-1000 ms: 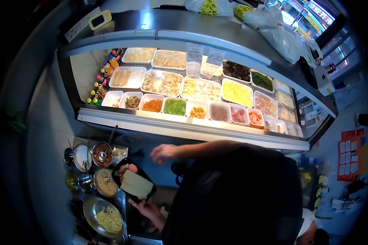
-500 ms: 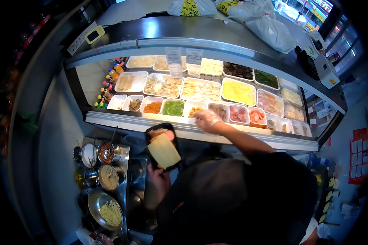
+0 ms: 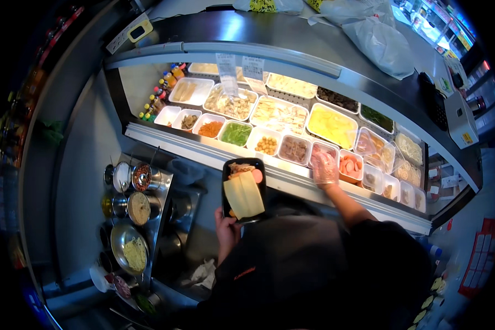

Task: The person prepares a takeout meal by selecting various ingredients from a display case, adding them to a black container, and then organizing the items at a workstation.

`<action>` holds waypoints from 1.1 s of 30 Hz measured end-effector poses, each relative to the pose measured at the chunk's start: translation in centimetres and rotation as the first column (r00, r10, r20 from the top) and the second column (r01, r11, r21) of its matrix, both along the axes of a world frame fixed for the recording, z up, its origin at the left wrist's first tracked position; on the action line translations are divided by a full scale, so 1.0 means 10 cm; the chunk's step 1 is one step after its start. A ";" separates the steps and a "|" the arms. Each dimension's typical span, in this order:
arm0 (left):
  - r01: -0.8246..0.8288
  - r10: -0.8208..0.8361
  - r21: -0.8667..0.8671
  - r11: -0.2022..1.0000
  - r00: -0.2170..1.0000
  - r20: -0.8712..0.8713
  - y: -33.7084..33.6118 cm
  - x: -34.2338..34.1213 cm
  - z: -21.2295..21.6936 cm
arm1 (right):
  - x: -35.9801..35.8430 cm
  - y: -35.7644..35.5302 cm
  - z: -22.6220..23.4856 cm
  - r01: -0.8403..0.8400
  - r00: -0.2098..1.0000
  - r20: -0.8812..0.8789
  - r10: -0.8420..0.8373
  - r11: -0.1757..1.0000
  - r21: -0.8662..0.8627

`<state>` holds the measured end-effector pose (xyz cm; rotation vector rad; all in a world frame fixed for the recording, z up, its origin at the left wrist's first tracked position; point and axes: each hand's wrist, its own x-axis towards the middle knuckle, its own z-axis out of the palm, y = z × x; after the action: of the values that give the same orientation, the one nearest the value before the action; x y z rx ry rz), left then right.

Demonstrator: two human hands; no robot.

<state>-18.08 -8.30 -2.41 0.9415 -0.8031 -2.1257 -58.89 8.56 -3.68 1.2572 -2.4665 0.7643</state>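
Observation:
My left hand (image 3: 227, 231) grips the lower left edge of a black food tray (image 3: 263, 190). Pale yellow sheets of tofu skin (image 3: 243, 195) lie across the tray, with a round pink slice (image 3: 257, 175) and brownish strips (image 3: 241, 167) at its far end. In a clear plastic glove, my right hand (image 3: 325, 168) reaches down into a white tub (image 3: 325, 144) of pink meat slices in the front row of the lit display case. Its fingertips blend with the slices, so its grip is unclear. Beside it stand tubs of orange sausage slices (image 3: 348, 165) and brown pieces (image 3: 294, 149).
Further tubs hold yellow balls (image 3: 266, 145), green vegetable (image 3: 236, 133) and yellow slices (image 3: 332, 125). The case's front ledge (image 3: 192, 155) runs before me. At left are a pan of noodles (image 3: 135, 254) and several metal pots (image 3: 139, 208). White bags (image 3: 379, 47) sit on the counter.
My right hand has moved right, from the tub of yellow balls to the tub of pink slices. The tray in my left hand appears farther right as the view has shifted and turned.

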 end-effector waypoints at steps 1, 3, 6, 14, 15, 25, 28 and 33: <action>-0.025 0.027 0.042 0.999 0.999 -0.047 0.09 -0.02 -0.05 | 0.01 0.00 -0.02 -0.019 1.000 -0.014 0.018 0.998 -0.056; -0.066 0.084 0.144 0.987 0.989 -0.124 0.26 -0.13 -0.03 | 0.03 0.01 0.00 -0.062 0.998 0.021 0.063 0.997 -0.042; -0.085 0.115 0.195 0.977 0.983 -0.146 0.51 -0.46 0.32 | -0.02 0.06 -0.06 -0.093 0.993 0.061 0.097 0.993 -0.075; -0.042 0.047 0.202 0.979 0.999 -0.023 0.74 -0.60 0.22 | -0.15 0.11 -0.27 -0.081 0.993 0.068 0.094 0.981 -0.176; -0.048 0.049 0.208 0.977 0.999 0.000 0.71 -0.55 0.25 | -0.13 0.07 -0.28 -0.062 0.990 0.117 0.079 0.988 -0.138; 0.122 -0.133 0.197 0.973 0.990 0.042 0.27 -0.59 0.40 | -0.12 0.19 -0.33 0.110 0.989 0.105 -0.106 0.993 -0.036; 0.118 -0.120 0.155 0.981 0.993 0.002 0.12 -0.67 0.35 | -0.10 0.05 -0.27 0.076 0.994 0.089 -0.071 0.995 -0.063; 0.149 -0.135 0.199 0.969 0.988 -0.079 0.12 -0.91 0.27 | -0.14 0.02 -0.23 0.086 0.994 0.068 -0.080 0.992 -0.091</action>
<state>-27.14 -7.09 0.25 0.9374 -0.6456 -2.3863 -60.24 8.77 -5.99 1.1058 -2.4843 0.9000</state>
